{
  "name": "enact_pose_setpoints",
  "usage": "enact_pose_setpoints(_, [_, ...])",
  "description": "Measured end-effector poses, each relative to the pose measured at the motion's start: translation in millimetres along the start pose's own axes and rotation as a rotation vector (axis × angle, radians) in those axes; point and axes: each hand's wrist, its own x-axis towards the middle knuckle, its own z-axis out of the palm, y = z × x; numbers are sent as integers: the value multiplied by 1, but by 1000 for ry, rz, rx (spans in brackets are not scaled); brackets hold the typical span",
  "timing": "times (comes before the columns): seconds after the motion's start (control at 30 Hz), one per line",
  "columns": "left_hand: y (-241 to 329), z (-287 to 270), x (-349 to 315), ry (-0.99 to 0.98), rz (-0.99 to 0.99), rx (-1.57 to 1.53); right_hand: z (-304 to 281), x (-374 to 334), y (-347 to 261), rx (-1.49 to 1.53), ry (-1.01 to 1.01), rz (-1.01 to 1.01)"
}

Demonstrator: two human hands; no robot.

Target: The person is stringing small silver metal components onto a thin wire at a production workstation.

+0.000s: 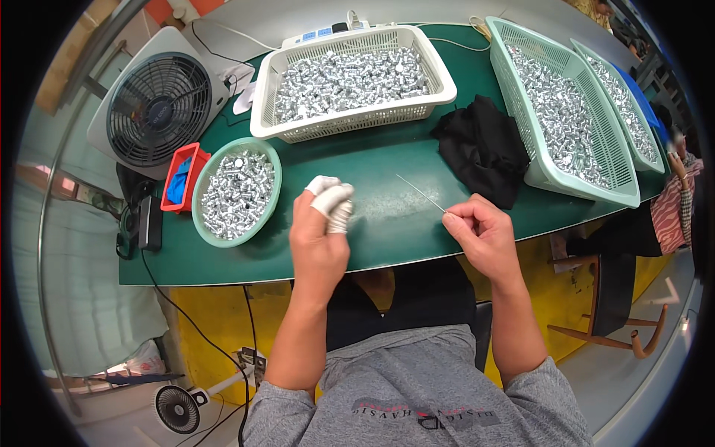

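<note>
My right hand (484,235) pinches the near end of a thin metal rod (421,193) that points up and left over the green table (387,238). My left hand (320,231) hovers to the left of it, its fingertips in white finger cots curled together; whether a small part sits between them I cannot tell. A round green basket (211,229) full of small shiny metal parts stands just left of my left hand.
A white basket (350,127) of metal parts stands at the back. Two long green baskets (547,175) of parts stand on the right, next to a black cloth (484,149). A fan (158,108) and a small red bin (186,158) are at the left. A person sits at far right.
</note>
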Motion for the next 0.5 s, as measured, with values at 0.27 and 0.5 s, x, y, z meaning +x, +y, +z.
enact_pose_setpoints(0.27, [-17,7,-9,46,-616,-1300,4,10,-2,-35,29,-72])
enact_pose_setpoints(0.5, [-6,27,-25,14,-405,-1131,8,9,9,-95,59,-125])
